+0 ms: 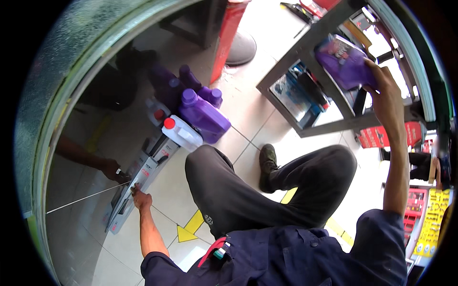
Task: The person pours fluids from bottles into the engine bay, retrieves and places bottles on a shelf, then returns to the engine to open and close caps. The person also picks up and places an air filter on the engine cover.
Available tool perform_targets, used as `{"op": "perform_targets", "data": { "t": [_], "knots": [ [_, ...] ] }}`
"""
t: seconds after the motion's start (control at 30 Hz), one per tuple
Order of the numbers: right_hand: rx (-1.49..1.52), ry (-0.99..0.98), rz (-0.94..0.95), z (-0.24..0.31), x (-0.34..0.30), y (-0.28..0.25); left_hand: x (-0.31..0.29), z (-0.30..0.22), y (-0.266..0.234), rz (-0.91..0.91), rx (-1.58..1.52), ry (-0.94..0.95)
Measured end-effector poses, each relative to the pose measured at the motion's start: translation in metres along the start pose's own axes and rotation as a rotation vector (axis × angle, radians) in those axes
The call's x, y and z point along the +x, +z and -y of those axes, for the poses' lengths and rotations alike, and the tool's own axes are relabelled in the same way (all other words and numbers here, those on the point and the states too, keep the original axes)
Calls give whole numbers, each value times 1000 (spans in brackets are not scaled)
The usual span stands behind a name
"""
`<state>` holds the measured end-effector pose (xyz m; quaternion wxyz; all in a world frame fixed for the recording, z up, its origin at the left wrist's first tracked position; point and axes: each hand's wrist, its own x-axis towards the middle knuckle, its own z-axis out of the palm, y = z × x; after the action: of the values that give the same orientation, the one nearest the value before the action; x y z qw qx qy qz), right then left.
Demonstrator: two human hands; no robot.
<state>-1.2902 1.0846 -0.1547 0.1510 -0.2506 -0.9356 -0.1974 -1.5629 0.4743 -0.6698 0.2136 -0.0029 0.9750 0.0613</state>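
Observation:
My right hand (385, 90) is raised at the upper right, its fingers closed around the lower end of a purple jug (346, 64), which is tilted in front of a dark metal frame. Low on the left, my left hand (142, 198) grips a long, narrow grey-and-white pack (138, 183) that looks like a wiper blade. Such packs lean together against a dark glossy panel (76, 190). Just beyond them on the floor stand a white jug with a red cap (182, 133) and a purple jug (206, 119), with smaller purple bottles behind.
The dark metal shelf frame (329, 125) stands ahead on the right, with boxed goods inside. A red post (229, 40) rises near a grey rounded object (242, 49). A yellow arrow (188, 231) marks the tiled floor. A yellow tool board (433, 221) hangs at far right.

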Motion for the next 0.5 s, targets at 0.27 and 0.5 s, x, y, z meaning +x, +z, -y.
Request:
{"op": "perform_targets", "data": {
  "t": [0.27,0.5],
  "knots": [
    [-121,-343,14,41,2,-34,13,-13,31,-17,19,103],
    [221,-692,368,102,-10,76,-1,-12,12,-35,19,76]
  ]
}}
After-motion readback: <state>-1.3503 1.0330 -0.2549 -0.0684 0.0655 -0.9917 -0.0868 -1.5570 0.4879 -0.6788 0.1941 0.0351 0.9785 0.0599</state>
